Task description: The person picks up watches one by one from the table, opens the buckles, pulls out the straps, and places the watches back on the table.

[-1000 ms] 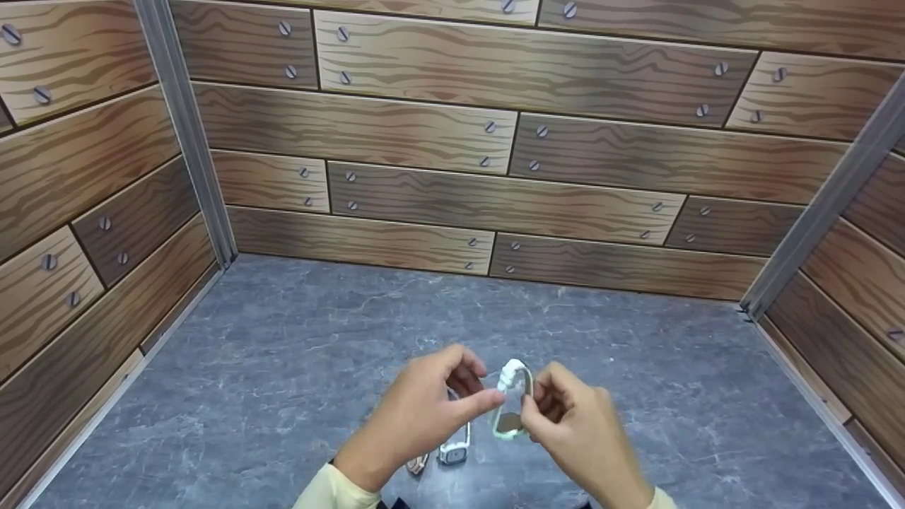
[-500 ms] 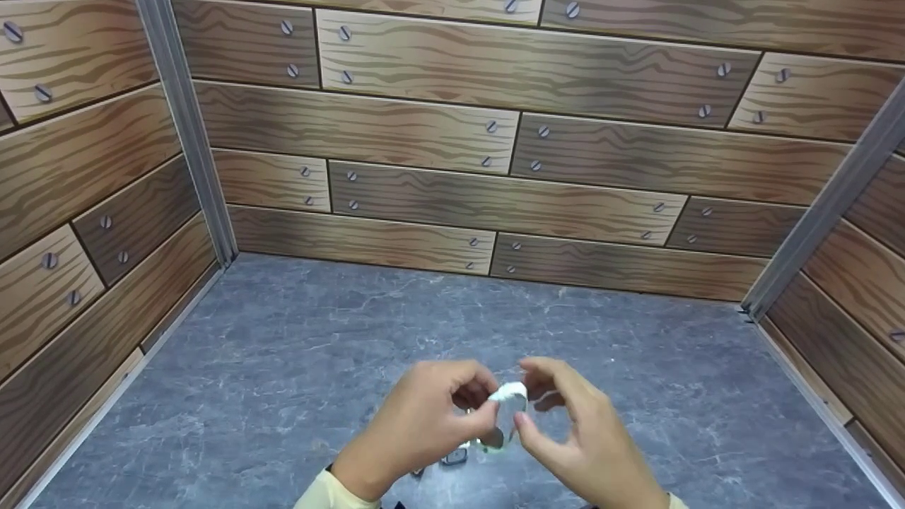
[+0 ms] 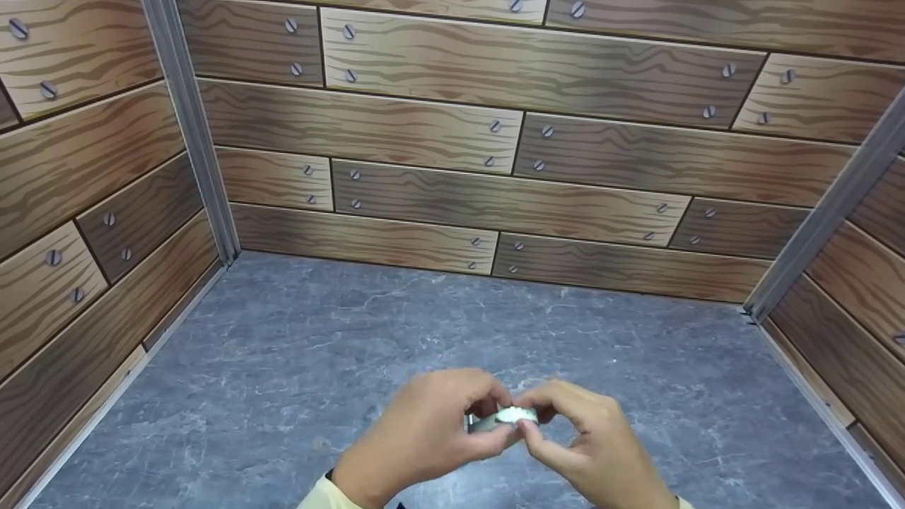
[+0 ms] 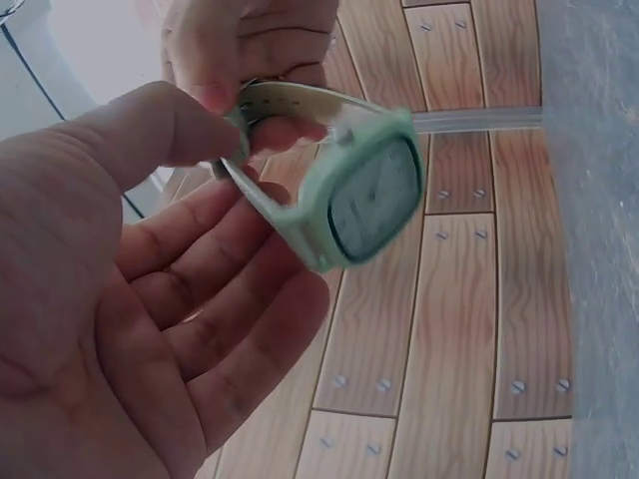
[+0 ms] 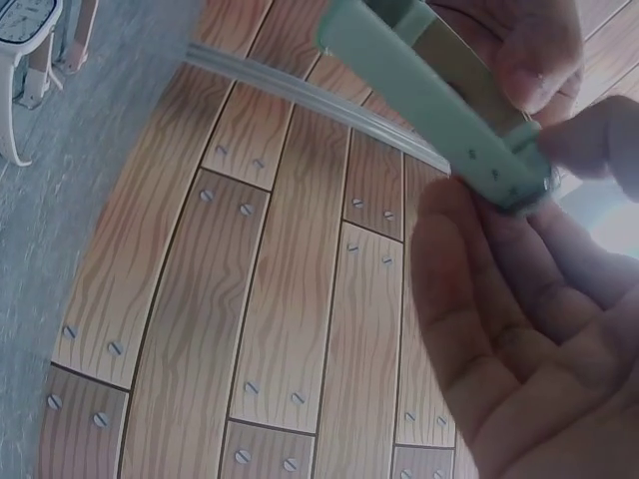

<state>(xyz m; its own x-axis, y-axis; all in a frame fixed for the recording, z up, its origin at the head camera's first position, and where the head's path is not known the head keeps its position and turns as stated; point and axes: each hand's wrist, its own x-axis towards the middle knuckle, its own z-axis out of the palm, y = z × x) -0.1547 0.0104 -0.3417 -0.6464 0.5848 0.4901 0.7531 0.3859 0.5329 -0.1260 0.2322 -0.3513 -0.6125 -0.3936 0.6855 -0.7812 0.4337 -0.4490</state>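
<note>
Between my two hands is a mint green wristwatch (image 3: 518, 416), its strap bent into a loop. The left wrist view shows its squarish watch face (image 4: 377, 198); holes along the strap (image 5: 439, 105) show in the right wrist view. My left hand (image 3: 431, 424) pinches the strap with thumb and fingers. At the strap's buckle end, my right hand (image 3: 594, 438) pinches it from the other side. Both hands are above the tabletop, fingertips almost meeting. Whether the buckle is fastened cannot be told.
A white watch (image 5: 22, 35) and pinkish straps (image 5: 78, 38) lie on the grey marbled tabletop (image 3: 339, 318), seen in the right wrist view. Wood-plank panels (image 3: 424, 141) wall the table at the back and sides, with metal strips (image 3: 194, 141) at the corners.
My hands have drawn together and down. The watch has tipped from a hanging loop to a flatter position. My right fingers, spread half a second ago, now pinch the strap end.
</note>
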